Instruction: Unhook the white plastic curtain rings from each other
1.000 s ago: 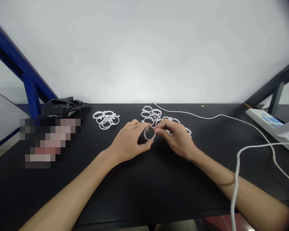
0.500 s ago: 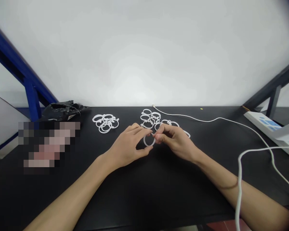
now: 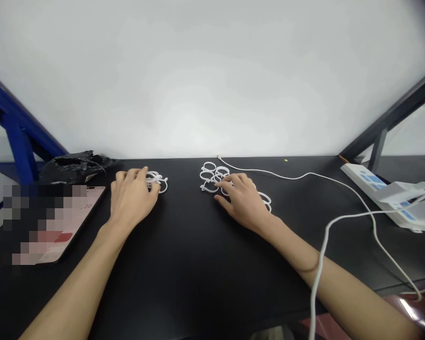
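My left hand [image 3: 134, 197] reaches over the left pile of white plastic rings [image 3: 164, 185], its thumb and fingers apart. Part of that pile is hidden beneath the hand, and I see no ring held in it. My right hand [image 3: 246, 200] is over the right group of white rings [image 3: 208, 175], with its thumb stretched out to the left and its fingers spread. Small knobs stick out from the rims of these thin rings. Several rings lie partly covered under the right hand, and others show past its far-right side.
A phone [image 3: 80, 210], partly blurred out, lies at the left before a crumpled black plastic bag [image 3: 71, 167]. A white power strip [image 3: 371, 189] with plugs stands at the right. One white cable [image 3: 326, 236] hangs across my right forearm; another runs along the black tabletop [image 3: 184, 264].
My hands have parted from the middle, where they held one ring between them. The left went left to the left pile; the right moved back over the right group.
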`<act>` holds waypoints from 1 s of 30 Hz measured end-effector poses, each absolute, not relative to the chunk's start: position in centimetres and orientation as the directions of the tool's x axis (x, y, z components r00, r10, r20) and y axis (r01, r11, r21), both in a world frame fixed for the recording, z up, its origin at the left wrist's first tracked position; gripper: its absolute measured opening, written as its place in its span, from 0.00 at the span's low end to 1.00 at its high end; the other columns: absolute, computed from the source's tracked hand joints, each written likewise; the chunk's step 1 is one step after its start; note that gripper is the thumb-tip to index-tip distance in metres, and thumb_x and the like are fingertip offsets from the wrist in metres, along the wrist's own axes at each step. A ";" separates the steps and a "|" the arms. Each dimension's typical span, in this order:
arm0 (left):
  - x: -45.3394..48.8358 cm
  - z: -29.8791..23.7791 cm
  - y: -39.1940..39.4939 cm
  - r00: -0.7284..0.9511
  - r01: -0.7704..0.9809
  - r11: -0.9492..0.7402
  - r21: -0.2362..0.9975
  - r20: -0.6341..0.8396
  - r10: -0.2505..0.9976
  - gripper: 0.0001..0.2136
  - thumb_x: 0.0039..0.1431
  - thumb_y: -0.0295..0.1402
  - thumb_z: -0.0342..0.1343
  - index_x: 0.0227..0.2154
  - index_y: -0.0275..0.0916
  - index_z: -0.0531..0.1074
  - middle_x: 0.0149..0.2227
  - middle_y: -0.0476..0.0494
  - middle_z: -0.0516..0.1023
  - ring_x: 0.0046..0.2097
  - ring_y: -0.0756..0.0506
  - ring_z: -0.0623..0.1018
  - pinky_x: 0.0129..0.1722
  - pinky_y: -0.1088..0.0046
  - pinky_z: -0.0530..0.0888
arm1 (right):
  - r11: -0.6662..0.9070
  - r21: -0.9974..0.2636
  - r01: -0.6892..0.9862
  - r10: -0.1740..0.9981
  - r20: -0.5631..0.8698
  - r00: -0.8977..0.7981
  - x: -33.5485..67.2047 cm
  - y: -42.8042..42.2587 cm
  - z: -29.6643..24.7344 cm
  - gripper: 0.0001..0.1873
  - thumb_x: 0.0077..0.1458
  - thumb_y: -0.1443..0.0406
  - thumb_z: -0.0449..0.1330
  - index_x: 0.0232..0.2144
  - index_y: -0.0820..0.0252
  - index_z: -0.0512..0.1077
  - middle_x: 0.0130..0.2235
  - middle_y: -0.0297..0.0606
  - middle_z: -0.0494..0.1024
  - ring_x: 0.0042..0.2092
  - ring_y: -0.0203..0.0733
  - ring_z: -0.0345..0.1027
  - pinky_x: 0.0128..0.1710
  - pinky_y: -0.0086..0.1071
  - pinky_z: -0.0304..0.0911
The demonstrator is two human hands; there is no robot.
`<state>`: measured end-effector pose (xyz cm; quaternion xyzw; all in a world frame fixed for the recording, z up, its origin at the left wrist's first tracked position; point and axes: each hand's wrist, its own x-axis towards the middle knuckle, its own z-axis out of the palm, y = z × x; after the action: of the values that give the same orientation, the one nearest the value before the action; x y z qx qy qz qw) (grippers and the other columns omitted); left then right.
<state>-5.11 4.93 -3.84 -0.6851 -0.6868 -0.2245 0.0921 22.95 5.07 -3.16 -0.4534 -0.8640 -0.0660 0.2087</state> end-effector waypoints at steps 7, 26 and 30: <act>-2.4 -3.1 4.0 0.023 0.946 -0.184 0.268 0.510 0.860 0.18 0.62 0.35 0.47 0.53 0.37 0.69 0.55 0.34 0.72 0.56 0.29 0.67 0.52 0.44 0.67 | 0.589 -0.161 0.792 0.781 0.365 -0.507 20.2 5.7 -2.6 0.08 0.62 0.67 0.56 0.35 0.59 0.75 0.42 0.46 0.74 0.45 0.49 0.62 0.45 0.42 0.61; 3.5 -3.4 0.5 0.459 0.674 -0.599 0.433 0.390 0.798 0.21 0.60 0.33 0.52 0.56 0.38 0.65 0.44 0.42 0.77 0.45 0.42 0.74 0.49 0.59 0.72 | 0.400 -0.886 0.235 0.873 0.290 -0.391 21.6 2.2 -2.1 0.07 0.59 0.63 0.59 0.41 0.56 0.71 0.36 0.33 0.76 0.37 0.36 0.71 0.40 0.33 0.67; 3.4 -3.0 0.3 0.447 0.666 -0.582 0.468 0.374 0.813 0.20 0.58 0.33 0.53 0.54 0.39 0.65 0.43 0.42 0.76 0.45 0.42 0.74 0.47 0.60 0.73 | 0.361 -0.920 0.155 0.867 0.270 -0.418 22.0 2.4 -2.0 0.07 0.58 0.60 0.61 0.34 0.57 0.72 0.37 0.34 0.77 0.38 0.37 0.71 0.42 0.34 0.68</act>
<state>3.42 0.27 -2.99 -0.8411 -0.4394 -0.2887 -0.1272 21.98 2.44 -2.00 -0.3556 -0.7185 0.4393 0.4055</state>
